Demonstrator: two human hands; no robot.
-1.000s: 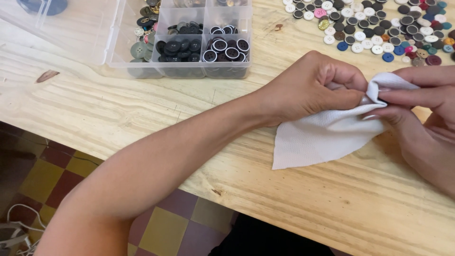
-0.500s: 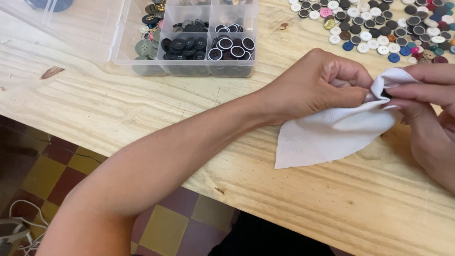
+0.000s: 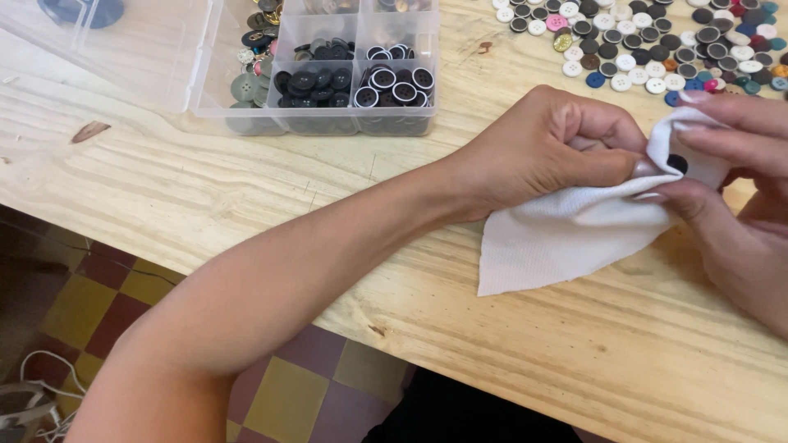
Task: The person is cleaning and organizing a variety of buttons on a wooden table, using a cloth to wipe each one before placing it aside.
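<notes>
Head view looks down on a pale wooden table (image 3: 246, 189) with a checkered floor (image 3: 98, 303) showing below its near edge. At the far left a clear lid (image 3: 123, 49) lies flat, and just beside it stands a clear box (image 3: 328, 123) whose compartments hold sorted buttons, dark ones in the near two cells.

From the lower left the left forearm crosses the table edge on a diagonal, wrist straight, and ends in the left hand (image 3: 546, 148), which rests knuckles-up on the wood. Its fingers are curled into a loose fist, and thumb and forefinger are pinched tight on the upper fold of a white cloth (image 3: 558, 238). The cloth's loose lower corner spreads flat on the table toward the near edge.

A small dark button (image 3: 677, 163) shows at the pinched fold, half wrapped in cloth, between the two hands. The right hand (image 3: 739, 205) comes in from the right edge, palm turned inward, fingers stretched leftward over the top of the fold and thumb underneath, clamped on cloth and button together. The two hands' fingertips nearly meet.

Beyond them, at the far right, loose buttons (image 3: 657, 41) of many colours lie spread on the table.
</notes>
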